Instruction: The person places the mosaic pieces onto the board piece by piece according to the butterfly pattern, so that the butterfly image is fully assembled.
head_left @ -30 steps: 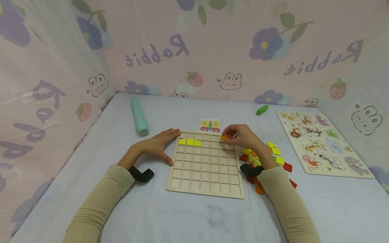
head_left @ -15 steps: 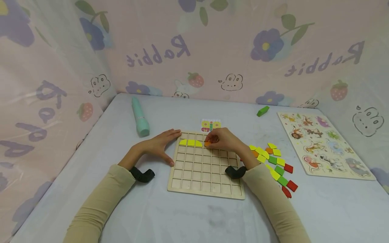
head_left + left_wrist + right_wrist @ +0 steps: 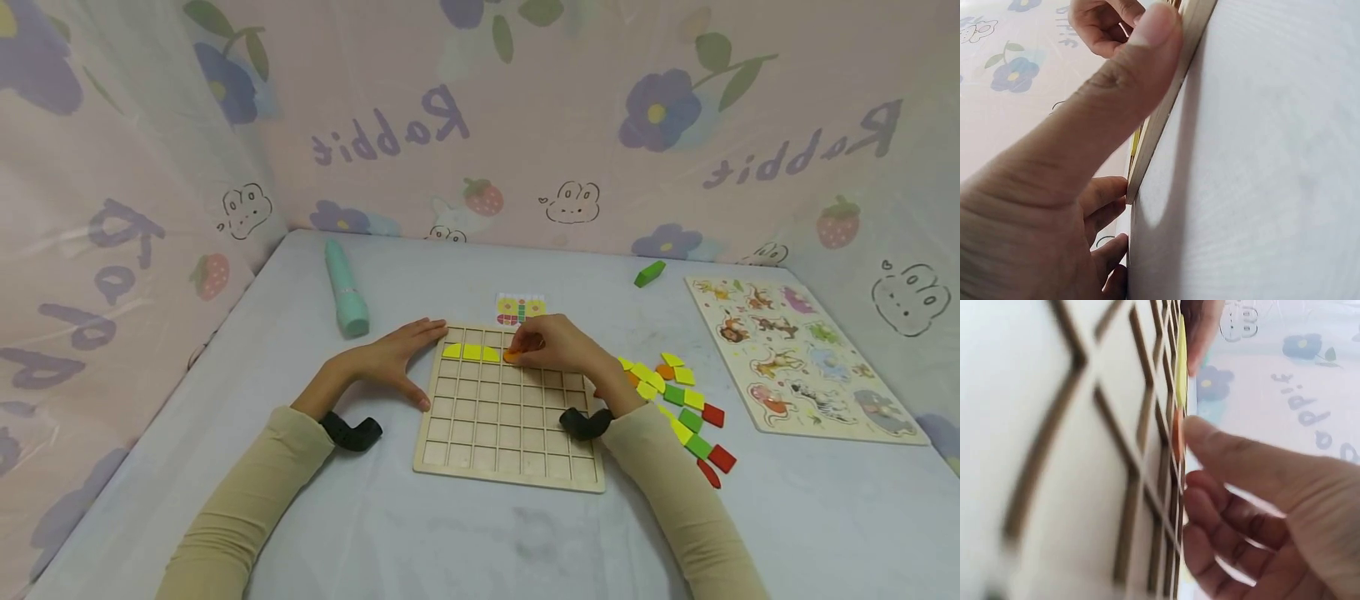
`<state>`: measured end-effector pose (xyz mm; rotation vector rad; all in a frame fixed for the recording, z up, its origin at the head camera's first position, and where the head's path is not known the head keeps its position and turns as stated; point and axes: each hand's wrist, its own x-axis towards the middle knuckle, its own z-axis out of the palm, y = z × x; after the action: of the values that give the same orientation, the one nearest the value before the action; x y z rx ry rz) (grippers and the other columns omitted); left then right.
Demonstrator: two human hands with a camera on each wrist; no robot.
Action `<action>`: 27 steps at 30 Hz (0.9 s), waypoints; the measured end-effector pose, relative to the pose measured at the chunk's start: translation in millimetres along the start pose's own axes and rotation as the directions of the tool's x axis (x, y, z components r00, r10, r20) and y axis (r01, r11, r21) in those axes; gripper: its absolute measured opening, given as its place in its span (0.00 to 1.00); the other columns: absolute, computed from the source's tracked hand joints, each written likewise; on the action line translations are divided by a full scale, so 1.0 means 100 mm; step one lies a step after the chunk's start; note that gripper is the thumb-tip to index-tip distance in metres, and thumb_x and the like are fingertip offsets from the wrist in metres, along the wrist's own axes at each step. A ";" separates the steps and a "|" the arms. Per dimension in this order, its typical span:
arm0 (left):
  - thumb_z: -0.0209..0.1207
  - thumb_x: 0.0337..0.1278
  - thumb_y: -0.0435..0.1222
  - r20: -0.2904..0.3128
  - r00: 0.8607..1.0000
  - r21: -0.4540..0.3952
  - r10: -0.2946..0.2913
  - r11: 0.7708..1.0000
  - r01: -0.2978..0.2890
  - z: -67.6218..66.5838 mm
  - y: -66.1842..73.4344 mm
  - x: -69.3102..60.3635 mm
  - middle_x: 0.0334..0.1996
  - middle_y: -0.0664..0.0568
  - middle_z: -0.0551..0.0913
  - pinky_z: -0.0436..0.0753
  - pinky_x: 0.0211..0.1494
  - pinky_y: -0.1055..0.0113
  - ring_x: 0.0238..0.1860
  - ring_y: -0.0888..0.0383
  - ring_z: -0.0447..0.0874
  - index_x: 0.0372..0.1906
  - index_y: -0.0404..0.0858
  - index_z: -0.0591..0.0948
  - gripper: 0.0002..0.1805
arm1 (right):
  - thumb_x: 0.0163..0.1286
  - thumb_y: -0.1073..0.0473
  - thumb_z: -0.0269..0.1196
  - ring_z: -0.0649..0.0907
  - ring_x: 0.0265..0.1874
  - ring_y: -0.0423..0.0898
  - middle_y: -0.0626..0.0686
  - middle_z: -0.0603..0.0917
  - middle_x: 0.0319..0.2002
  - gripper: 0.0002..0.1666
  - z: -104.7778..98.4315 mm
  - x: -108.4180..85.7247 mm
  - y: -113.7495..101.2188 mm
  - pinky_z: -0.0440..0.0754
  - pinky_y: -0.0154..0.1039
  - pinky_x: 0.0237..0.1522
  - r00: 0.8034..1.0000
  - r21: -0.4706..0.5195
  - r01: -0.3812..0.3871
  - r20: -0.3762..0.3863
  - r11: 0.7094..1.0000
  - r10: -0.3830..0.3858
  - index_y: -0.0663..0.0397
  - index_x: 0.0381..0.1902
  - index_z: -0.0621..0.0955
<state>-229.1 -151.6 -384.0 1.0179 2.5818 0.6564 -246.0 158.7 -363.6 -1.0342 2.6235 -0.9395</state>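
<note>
A wooden grid board [image 3: 486, 413] lies flat on the table, with a row of yellow tiles [image 3: 471, 352] in its upper left cells. My left hand [image 3: 386, 360] spans the board's left side, thumb and fingers spread; in the left wrist view the thumb lies on the board's edge [image 3: 1159, 122]. Over the upper rows, my right hand [image 3: 558, 343] pinches an orange rounded tile [image 3: 511, 356] at the cell just right of the yellow row. The right wrist view shows the thumb against the orange tile [image 3: 1177, 434]; its far side is hidden.
Loose yellow, green, red and orange tiles [image 3: 690, 421] lie right of the board, partly behind the right forearm. A butterfly pattern card [image 3: 512, 308] lies beyond the board. Farther out are a green block [image 3: 649, 273], an animal puzzle board [image 3: 806, 367] and a teal tapered object [image 3: 347, 292].
The right hand has moved left across the board with the orange tile, from the upper right corner to beside the yellow row, staying there over the last half second. The left hand keeps its place.
</note>
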 end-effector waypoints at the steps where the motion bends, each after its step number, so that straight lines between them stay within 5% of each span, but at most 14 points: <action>1: 0.73 0.31 0.56 0.000 1.000 -0.002 0.001 1.000 -0.001 0.00 0.00 0.00 0.74 0.47 0.46 0.46 0.72 0.46 0.73 0.45 0.37 0.73 0.38 0.51 0.64 | 0.58 0.62 0.68 0.81 0.32 0.42 0.49 0.84 0.33 0.07 -0.03 -0.03 0.01 0.81 0.38 0.38 1.000 -0.010 -0.003 -0.004 1.000 0.003 0.56 0.35 0.83; 12: 0.73 0.31 0.55 -0.009 1.000 -0.006 0.009 1.000 -0.009 0.01 -0.02 0.00 0.74 0.46 0.46 0.45 0.72 0.46 0.73 0.45 0.37 0.73 0.37 0.51 0.63 | 0.61 0.61 0.66 0.78 0.30 0.43 0.48 0.81 0.30 0.08 -0.45 -0.64 0.29 0.78 0.38 0.35 0.983 -0.128 -0.161 -0.107 0.979 0.148 0.57 0.37 0.82; 20: 0.73 0.31 0.55 0.001 1.000 -0.020 -0.011 1.000 0.011 -0.01 0.00 -0.02 0.74 0.46 0.46 0.45 0.71 0.45 0.73 0.45 0.36 0.73 0.37 0.51 0.63 | 0.63 0.51 0.63 0.72 0.24 0.46 0.50 0.76 0.24 0.15 -0.62 -0.97 0.45 0.70 0.38 0.28 0.905 -0.203 -0.421 -0.158 0.884 0.395 0.59 0.35 0.80; 27: 0.73 0.31 0.55 0.005 1.000 -0.022 -0.015 1.000 0.015 0.00 0.01 -0.01 0.74 0.46 0.46 0.46 0.71 0.45 0.73 0.44 0.36 0.73 0.38 0.51 0.63 | 0.64 0.44 0.61 0.72 0.25 0.46 0.50 0.75 0.24 0.20 -0.55 -0.95 0.52 0.69 0.37 0.27 0.873 -0.216 -0.488 -0.101 0.846 0.478 0.57 0.34 0.77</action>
<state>-227.8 -151.4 -382.8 0.9909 2.5702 0.6758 -224.6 278.6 -358.8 -0.3397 2.8698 -0.5463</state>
